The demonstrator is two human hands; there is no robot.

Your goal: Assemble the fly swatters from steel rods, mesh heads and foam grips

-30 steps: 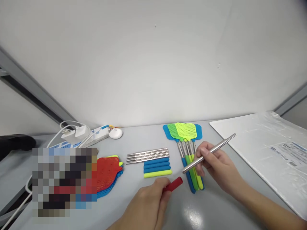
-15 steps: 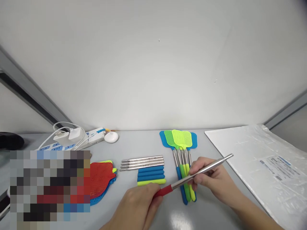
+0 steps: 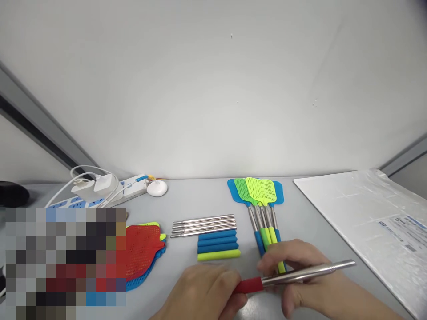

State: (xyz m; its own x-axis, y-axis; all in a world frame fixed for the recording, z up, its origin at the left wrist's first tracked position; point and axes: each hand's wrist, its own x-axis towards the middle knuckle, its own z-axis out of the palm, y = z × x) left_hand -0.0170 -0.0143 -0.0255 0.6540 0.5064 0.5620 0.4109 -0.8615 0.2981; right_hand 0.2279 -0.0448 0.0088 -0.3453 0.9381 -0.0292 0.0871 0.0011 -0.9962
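Snugly, the left hand (image 3: 203, 289) is gripping the red sleeve (image 3: 250, 286), with the metal rod (image 3: 307, 273) projecting from it. Nearer than the fly swatters (image 3: 262, 191), the right hand (image 3: 316, 291) is hanging loosely open around the rod, thumb and fingers parted.

This looks like a workshop: grey bench (image 3: 200, 195) (power strip (image 3: 135, 190) included), sorted metal tubes (image 3: 203, 226).

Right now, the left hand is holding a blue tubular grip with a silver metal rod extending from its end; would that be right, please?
Not quite: the head view shows that the tubular grip is red, not blue. The left hand is indeed holding it, and the silver metal rod does extend from its end.
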